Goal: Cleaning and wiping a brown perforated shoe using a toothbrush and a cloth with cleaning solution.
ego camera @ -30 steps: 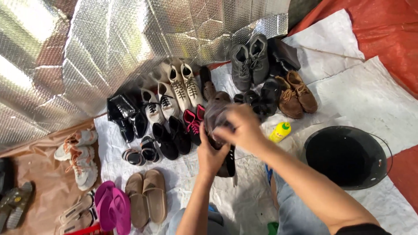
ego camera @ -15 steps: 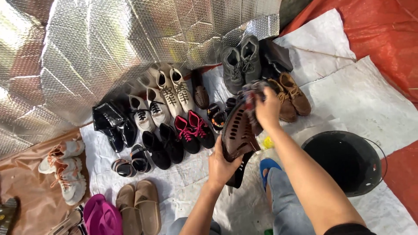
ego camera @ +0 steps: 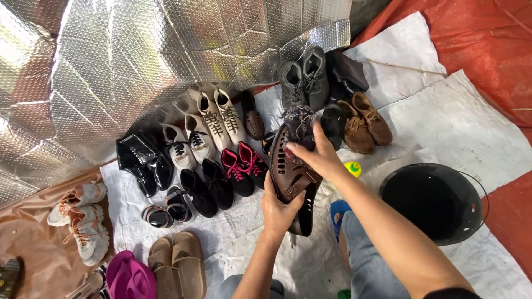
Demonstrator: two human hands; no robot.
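My left hand [ego camera: 279, 209] grips a dark brown perforated clog [ego camera: 289, 169] from below, holding it tilted up off the ground. My right hand [ego camera: 313, 156] rests on the clog's upper part and holds a dark crumpled cloth [ego camera: 299, 123] against it. A second dark shoe [ego camera: 305, 216] shows just under the clog. Both hands work above a white tarp [ego camera: 443, 122] in the middle of the head view.
Rows of shoes lie on the tarp: black ankle boots [ego camera: 138, 160], white sneakers [ego camera: 188, 144], black shoes with pink laces [ego camera: 244, 166], brown suede shoes [ego camera: 366, 122], grey sneakers [ego camera: 303, 80], tan slides [ego camera: 177, 266]. A black bucket [ego camera: 435, 202] sits right. Silver foil sheet [ego camera: 138, 61] behind.
The view has shifted slightly. My hands have lifted and turned the brown clog more upright, and my right hand with the cloth moved onto its upper end.
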